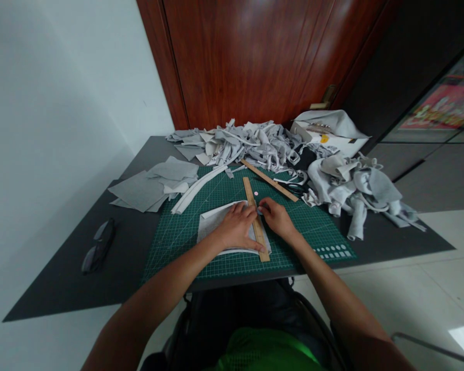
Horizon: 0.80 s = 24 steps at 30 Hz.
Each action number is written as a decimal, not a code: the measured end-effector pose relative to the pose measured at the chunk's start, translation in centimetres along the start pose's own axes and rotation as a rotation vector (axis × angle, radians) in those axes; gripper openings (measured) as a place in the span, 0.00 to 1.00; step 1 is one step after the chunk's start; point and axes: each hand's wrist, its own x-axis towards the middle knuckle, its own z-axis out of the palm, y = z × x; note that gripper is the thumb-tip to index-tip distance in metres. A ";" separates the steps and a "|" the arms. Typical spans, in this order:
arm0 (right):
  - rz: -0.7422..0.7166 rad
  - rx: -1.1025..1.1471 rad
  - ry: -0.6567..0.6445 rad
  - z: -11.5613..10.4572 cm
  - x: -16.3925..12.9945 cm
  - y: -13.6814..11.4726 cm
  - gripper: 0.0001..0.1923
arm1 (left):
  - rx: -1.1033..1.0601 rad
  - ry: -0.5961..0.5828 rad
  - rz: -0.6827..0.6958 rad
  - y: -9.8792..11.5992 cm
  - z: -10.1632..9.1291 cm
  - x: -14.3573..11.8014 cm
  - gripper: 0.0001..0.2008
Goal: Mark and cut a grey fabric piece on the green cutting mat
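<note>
A piece of grey fabric (210, 224) with folded pale edges lies on the green cutting mat (170, 242). Across its right side runs a wooden ruler (259, 232), pointing away from me. My left hand (235, 225) is spread flat over the fabric and presses the ruler down, thumb near its close end and fingers further up. At the ruler's right edge, the fingers of my right hand (276, 219) are pinched together; a small bluish bit shows at the fingertips, too small to name. Just beyond them rests a small pale pink disc (256, 194).
A second wooden ruler (270, 180) and black-handled scissors (295, 188) lie behind. Fabric scraps (251, 144) are heaped at the back, with more cloth (355, 185) right. Grey pieces (143, 190), a pale strip (197, 189) and glasses (98, 246) lie left. A box (332, 139) stands back right.
</note>
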 end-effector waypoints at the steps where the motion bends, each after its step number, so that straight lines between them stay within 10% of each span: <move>1: 0.005 -0.010 0.008 0.0 0.1 0.1 0.06 | 0.002 -0.002 -0.002 0.0 -0.1 0.0 0.58; 24: -0.078 -0.169 -0.103 -0.7 0.3 -1.7 0.15 | -0.002 0.009 0.003 0.0 -0.1 0.1 0.56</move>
